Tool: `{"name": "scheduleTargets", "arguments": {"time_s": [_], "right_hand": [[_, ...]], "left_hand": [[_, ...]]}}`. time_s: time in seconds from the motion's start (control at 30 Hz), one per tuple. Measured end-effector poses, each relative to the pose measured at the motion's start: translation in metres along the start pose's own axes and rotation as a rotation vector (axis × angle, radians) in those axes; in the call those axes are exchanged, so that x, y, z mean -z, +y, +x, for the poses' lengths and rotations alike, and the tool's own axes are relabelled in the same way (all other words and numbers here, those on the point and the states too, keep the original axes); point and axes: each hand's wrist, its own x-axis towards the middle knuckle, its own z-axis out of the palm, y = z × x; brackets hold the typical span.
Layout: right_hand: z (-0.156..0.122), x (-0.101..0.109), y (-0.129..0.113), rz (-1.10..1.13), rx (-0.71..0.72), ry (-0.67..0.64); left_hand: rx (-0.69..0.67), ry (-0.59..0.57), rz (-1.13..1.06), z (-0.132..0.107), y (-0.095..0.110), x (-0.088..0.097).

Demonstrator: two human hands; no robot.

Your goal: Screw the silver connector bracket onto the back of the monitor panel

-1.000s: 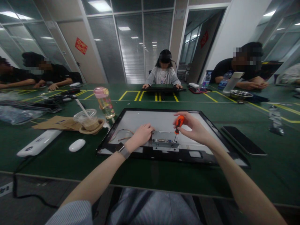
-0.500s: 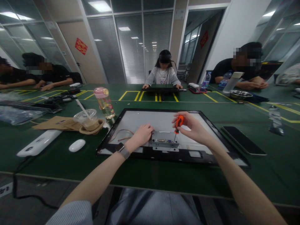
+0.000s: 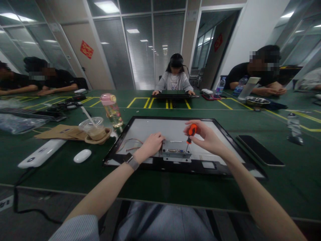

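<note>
No readable text, red wall sign (image 3: pixel 86 49) too blurred

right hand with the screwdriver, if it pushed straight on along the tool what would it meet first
The right hand aims the screwdriver down at the metal connector bracket on the monitor back; its tip seems on the bracket's right end, though contact is unclear.

A long table (image 3: pixel 62 170), green on top with yellow lines (image 3: pixel 140 102), runs across the room. Behind it stand glass partitions (image 3: pixel 110 53) with shut blinds (image 3: pixel 167 43) — ceiling lamps (image 3: pixel 132 30) mirrored in the panes. Left of them is a tan wall panel (image 3: pixel 96 73) bearing a red paper ornament (image 3: pixel 86 49). To the right a dark doorway (image 3: pixel 213 57) stands open beside a white wall (image 3: pixel 253 30). A bright ceiling light (image 3: pixel 107 6) glows overhead. Below the table's near edge shows grey floor (image 3: pixel 37 222), crossed by a black cable (image 3: pixel 15 201).
</note>
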Motion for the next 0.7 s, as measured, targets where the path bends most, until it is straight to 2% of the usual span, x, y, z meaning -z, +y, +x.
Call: {"name": "scheduleTargets", "arguments": {"time_s": [0.17,0.33,0.5,0.7], "right_hand": [[0.0014,0.0020,0.0027,-0.133,-0.043,0.032],[0.0035,0.0007,0.0029,0.000,-0.077,0.057],[0.0027,-0.0019,0.0016,0.072,-0.052,0.030],[0.0012,0.0012,0.0001,-0.049,-0.024,-0.004]], "left_hand": [[0.000,-0.003,-0.001,0.0000,-0.0005,-0.0001],[-0.009,0.005,-0.008,-0.0002,-0.0015,-0.0012],[-0.002,-0.002,0.004,0.0004,-0.0011,-0.0016],[0.002,-0.003,0.006,0.0006,-0.0012,-0.0021]]}}
